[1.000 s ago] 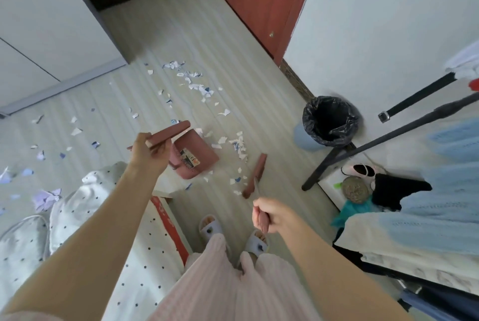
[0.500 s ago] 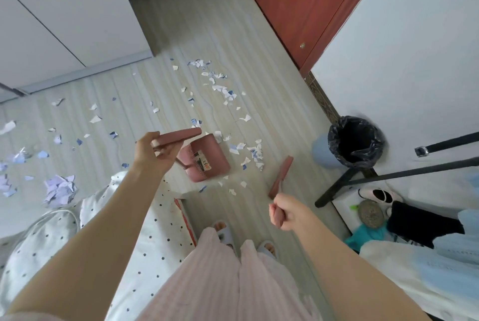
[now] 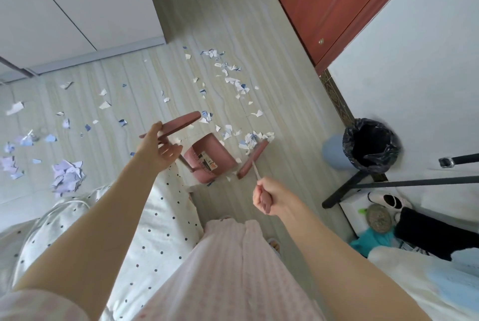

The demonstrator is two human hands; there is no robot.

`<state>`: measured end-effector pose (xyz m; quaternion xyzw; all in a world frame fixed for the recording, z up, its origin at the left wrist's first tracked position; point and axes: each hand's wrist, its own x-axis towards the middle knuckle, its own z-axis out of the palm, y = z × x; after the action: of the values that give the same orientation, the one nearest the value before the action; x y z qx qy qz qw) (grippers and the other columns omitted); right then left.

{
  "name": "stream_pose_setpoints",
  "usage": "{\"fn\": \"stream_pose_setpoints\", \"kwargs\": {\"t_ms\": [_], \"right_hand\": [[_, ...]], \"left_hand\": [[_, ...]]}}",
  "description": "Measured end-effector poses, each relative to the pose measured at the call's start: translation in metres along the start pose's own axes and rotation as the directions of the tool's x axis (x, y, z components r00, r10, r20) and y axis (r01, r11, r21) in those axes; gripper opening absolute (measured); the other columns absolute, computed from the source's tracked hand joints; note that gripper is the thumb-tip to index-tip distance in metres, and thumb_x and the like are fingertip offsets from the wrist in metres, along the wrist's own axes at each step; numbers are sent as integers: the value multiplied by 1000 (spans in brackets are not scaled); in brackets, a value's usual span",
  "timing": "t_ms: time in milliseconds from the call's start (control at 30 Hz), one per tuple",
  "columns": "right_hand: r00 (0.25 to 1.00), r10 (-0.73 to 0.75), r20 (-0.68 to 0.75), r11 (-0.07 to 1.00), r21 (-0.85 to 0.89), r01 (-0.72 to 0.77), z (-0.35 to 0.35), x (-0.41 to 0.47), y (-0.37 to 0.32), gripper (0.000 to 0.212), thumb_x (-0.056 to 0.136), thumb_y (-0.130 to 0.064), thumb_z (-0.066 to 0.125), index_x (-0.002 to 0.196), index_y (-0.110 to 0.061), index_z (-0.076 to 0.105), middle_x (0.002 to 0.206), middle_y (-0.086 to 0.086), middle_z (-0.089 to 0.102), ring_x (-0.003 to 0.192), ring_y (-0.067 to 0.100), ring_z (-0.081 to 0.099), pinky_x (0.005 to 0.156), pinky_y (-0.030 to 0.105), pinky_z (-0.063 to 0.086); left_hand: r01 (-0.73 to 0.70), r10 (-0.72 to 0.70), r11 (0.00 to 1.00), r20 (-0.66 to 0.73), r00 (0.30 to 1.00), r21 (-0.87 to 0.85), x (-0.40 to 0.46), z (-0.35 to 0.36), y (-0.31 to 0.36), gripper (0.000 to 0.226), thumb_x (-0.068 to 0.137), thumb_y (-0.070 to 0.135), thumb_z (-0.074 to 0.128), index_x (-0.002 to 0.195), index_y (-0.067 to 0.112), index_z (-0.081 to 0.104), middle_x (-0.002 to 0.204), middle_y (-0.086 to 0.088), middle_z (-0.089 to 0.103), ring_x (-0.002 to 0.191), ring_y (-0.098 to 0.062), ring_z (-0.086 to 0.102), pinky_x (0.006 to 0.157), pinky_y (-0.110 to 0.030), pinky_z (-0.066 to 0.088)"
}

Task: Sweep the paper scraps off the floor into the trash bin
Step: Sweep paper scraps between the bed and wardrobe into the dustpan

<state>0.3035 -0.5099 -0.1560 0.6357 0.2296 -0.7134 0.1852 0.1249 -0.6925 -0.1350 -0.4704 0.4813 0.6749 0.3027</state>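
White and blue paper scraps lie scattered over the pale wood floor, with a small heap by the broom head. My left hand holds the flat pink top handle of a long-handled pink dustpan standing on the floor. My right hand grips the pink handle of a broom whose head rests on the floor just right of the dustpan, against the heap. The trash bin, blue with a black liner, stands open by the right wall.
A crumpled lilac paper pile lies at the left. A polka-dot bedcover fills the lower left. A black rack leg slants beside the bin, with shoes and clothes under it. A red door and white wardrobe bound the floor.
The broom head has moved forward and left, up against the scrap heap beside the dustpan. The view has shifted, so the bin sits farther right and lower.
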Motion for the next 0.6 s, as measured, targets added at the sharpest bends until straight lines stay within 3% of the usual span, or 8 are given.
{"fn": "stream_pose_setpoints", "kwargs": {"t_ms": [100,200,267,333,400,500,533,600], "right_hand": [[999,-27,-33,999,-37,25,-11,-5,-7,25,97,-6,31,73,-11,36,53,1,43,20,4,41,27,8,32],[993,-93,-77,990,-115,84,-16,-4,-12,24,97,-3,31,74,-10,36,63,2,37,20,4,40,27,8,32],[985,-139,-101,972,-203,117,-15,-1,-9,25,95,-2,28,73,-8,36,51,5,41,19,6,38,28,8,31],[977,-174,-125,949,-287,132,-13,1,-7,26,94,-1,26,72,-8,36,36,5,41,18,7,37,28,8,31],[973,-183,-140,944,-302,134,-12,2,-7,26,95,-2,25,72,-8,35,47,6,42,17,5,37,28,7,31],[977,-163,-140,941,-319,111,-17,0,-13,26,98,-5,26,73,-9,34,55,5,43,16,4,38,27,6,30],[976,-159,-148,942,-320,105,-18,0,-14,27,98,-6,27,73,-9,35,59,5,43,16,4,38,27,7,30],[978,-134,-159,946,-315,78,-16,0,-11,27,99,-7,27,73,-7,35,67,6,41,16,4,41,26,8,32]], "left_hand": [[-275,312,918,-93,946,285,7,-3,0,71,80,24,75,138,21,33,113,-10,54,93,-24,64,75,-37,59],[-448,581,525,79,810,723,5,0,-7,47,96,32,51,141,23,40,140,-13,34,101,-28,55,94,-37,48],[-457,571,310,221,791,834,8,-1,-15,45,97,43,41,131,18,53,139,-14,37,115,-30,46,105,-37,37],[-457,516,156,322,793,875,7,0,-20,48,92,51,49,123,16,57,126,-8,44,127,-31,37,110,-39,30],[-436,497,23,368,786,899,4,1,-21,42,92,45,56,116,11,58,114,-8,47,127,-30,36,109,-41,25],[-287,540,-269,391,746,919,-1,2,-12,38,93,51,49,105,16,59,99,-2,53,126,-27,40,112,-58,10],[-277,567,-295,401,720,914,-1,1,-9,38,94,50,48,105,15,60,96,-1,53,126,-25,41,112,-59,7],[-352,627,-204,398,670,914,-3,1,-4,40,96,43,48,109,6,57,103,-7,60,122,-28,46,110,-53,20]]}}
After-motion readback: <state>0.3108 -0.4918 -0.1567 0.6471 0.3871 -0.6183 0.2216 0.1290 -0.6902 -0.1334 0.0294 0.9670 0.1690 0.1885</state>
